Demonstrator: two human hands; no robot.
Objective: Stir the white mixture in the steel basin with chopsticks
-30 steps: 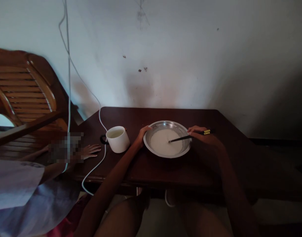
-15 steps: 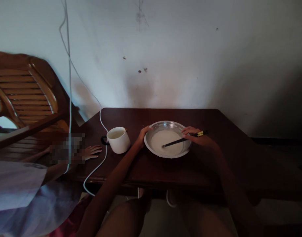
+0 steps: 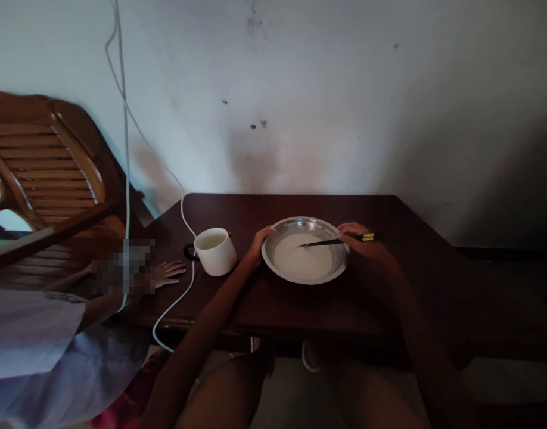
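Observation:
A round metal bowl (image 3: 277, 229) with pale batter (image 3: 302, 260) stands on the dark wooden table (image 3: 309, 304). My left hand (image 3: 257, 245) is closed on the bowl's left rim. At the bowl's right rim my right hand (image 3: 356, 238) grips dark chopsticks with yellow ends (image 3: 333, 241); their tips dip into the batter near its far side.
A white mug (image 3: 214, 251) with a dark handle stands left of the bowl. A white cable (image 3: 180, 208) runs down the wall and across the table's left part. Another person's hand (image 3: 167, 273) lies flat on the table's left edge. A wooden chair (image 3: 45, 173) stands at far left.
The chopstick tips have swept round in the batter, from the middle to the left and now to the far side. My right hand shifted slightly with them. My left hand stayed on the rim.

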